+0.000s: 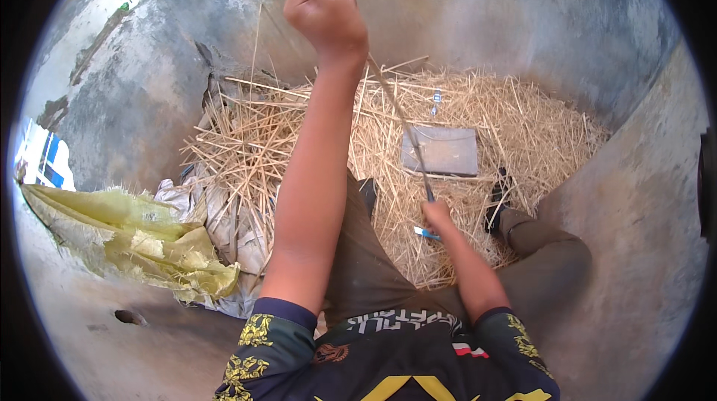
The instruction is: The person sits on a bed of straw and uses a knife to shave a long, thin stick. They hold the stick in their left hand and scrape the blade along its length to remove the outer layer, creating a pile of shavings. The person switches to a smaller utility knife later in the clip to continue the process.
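My left hand (321, 9) is raised high near the upper wall, its fingers closed in a fist around a long thin cane-like strip (393, 93). The strip passes behind my left wrist and slants down to my right hand (438, 216), which is low over the straw. The fingers of my right hand are closed around a small knife-like tool; its blue-and-white handle end (426, 233) shows below the fist. A dark narrow piece sticks out above the fist, against the strip. My fingers hide the middle of the tool.
Straw (523, 117) covers the floor, with a grey flat block (441, 153) lying on it. Loose thin strips (246, 132) are heaped at left, beside a torn yellow sack (149, 244). Concrete walls (478, 13) enclose the space. A foot (497, 203) rests at right.
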The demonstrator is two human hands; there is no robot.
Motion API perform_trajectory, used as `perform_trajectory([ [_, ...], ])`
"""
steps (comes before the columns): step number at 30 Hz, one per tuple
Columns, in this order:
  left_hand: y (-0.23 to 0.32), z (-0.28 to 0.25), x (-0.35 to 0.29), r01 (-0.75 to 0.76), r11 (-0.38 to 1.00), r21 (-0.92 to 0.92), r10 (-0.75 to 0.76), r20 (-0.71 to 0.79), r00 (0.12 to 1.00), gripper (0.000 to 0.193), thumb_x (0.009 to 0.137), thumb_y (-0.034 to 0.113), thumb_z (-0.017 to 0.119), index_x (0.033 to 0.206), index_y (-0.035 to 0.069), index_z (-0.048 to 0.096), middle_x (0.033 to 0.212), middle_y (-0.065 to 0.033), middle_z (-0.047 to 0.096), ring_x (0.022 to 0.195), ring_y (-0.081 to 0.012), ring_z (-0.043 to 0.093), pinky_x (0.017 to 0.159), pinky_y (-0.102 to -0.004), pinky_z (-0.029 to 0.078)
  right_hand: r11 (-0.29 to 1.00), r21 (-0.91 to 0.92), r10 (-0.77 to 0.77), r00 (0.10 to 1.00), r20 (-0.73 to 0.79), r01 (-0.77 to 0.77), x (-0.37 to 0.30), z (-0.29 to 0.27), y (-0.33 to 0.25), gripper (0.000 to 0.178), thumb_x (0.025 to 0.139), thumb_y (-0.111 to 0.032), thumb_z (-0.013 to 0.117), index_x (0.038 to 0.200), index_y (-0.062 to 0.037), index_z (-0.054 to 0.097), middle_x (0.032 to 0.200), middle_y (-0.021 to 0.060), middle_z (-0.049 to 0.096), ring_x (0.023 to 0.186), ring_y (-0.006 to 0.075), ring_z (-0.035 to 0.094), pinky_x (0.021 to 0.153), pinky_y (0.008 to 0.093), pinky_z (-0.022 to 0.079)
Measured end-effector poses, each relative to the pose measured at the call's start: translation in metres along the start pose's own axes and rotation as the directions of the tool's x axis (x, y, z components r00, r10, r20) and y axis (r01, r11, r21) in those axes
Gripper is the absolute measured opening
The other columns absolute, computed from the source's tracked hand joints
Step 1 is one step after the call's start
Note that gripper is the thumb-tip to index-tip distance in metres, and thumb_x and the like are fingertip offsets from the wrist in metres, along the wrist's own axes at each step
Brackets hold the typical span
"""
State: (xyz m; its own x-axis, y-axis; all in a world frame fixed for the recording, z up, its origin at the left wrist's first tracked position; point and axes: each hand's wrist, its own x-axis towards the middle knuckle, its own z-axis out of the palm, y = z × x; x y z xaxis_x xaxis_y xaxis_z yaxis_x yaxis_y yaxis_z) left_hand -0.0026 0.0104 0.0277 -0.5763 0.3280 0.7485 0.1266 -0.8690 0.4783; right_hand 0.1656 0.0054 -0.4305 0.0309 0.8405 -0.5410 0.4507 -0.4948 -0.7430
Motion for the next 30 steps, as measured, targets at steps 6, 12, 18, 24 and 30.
perform_trajectory([
  [6, -0.011, -0.016, 0.015, 0.017, 0.999, -0.049, -0.019, -0.041, 0.999, 0.057, 0.101, 0.057, 0.041, 0.063, 0.016, 0.028, 0.054, 0.0067, 0.024, 0.041, -0.0045, 0.022, 0.037, -0.0241, 0.019, 0.995, 0.046, -0.088, 0.993, 0.075, 0.084, -0.040, -0.073, -0.065, 0.021, 0.075, -0.019, 0.066, 0.071, 0.0018, 0.062, 0.058, 0.0099, 0.058, 0.041, 0.0184, 0.050, 0.038, 0.0351, 0.036],
  [12, -0.015, -0.022, 0.014, 0.066, 0.985, -0.161, -0.079, -0.075, 0.994, 0.051, 0.102, 0.051, 0.044, 0.065, 0.018, 0.035, 0.054, 0.0082, 0.026, 0.041, -0.0030, 0.024, 0.037, -0.0227, 0.017, 0.792, 0.299, -0.473, 0.844, -0.253, 0.533, -0.145, -0.111, -0.183, 0.025, 0.085, -0.013, 0.065, 0.068, -0.0104, 0.047, 0.053, -0.0044, 0.042, 0.039, 0.0042, 0.037, 0.036, 0.0227, 0.026],
  [18, -0.006, -0.017, 0.004, -0.044, 0.995, -0.092, 0.045, 0.010, 0.999, 0.054, 0.102, 0.053, 0.042, 0.064, 0.016, 0.032, 0.054, 0.0072, 0.025, 0.041, -0.0041, 0.022, 0.037, -0.0233, 0.018, 0.531, 0.373, -0.629, 0.649, -0.428, 0.761, -0.071, -0.046, -0.098, 0.024, 0.091, -0.014, 0.063, 0.071, -0.0049, 0.055, 0.058, -0.0008, 0.050, 0.054, 0.0103, 0.049, 0.050, 0.0269, 0.038],
  [24, 0.000, -0.034, 0.006, -0.002, 0.988, -0.152, 0.015, 0.085, 0.996, 0.057, 0.100, 0.058, 0.041, 0.066, 0.014, 0.029, 0.055, 0.0057, 0.023, 0.042, -0.0049, 0.018, 0.039, -0.0242, 0.015, 0.989, -0.143, -0.006, 0.991, 0.137, 0.026, 0.018, -0.046, 0.031, 0.019, 0.084, -0.018, 0.059, 0.072, -0.0035, 0.059, 0.054, 0.0050, 0.051, 0.041, 0.0193, 0.049, 0.037, 0.0366, 0.038],
  [30, 0.002, -0.067, 0.012, 0.070, 0.970, -0.231, -0.058, 0.055, 0.997, 0.057, 0.100, 0.059, 0.042, 0.067, 0.013, 0.028, 0.058, 0.0054, 0.022, 0.045, -0.0054, 0.019, 0.042, -0.0252, 0.014, 0.845, 0.400, 0.061, 0.806, 0.588, -0.356, -0.068, -0.080, -0.093, 0.024, 0.086, -0.015, 0.063, 0.067, -0.0126, 0.048, 0.051, -0.0052, 0.038, 0.037, 0.0043, 0.032, 0.030, 0.0241, 0.022],
])
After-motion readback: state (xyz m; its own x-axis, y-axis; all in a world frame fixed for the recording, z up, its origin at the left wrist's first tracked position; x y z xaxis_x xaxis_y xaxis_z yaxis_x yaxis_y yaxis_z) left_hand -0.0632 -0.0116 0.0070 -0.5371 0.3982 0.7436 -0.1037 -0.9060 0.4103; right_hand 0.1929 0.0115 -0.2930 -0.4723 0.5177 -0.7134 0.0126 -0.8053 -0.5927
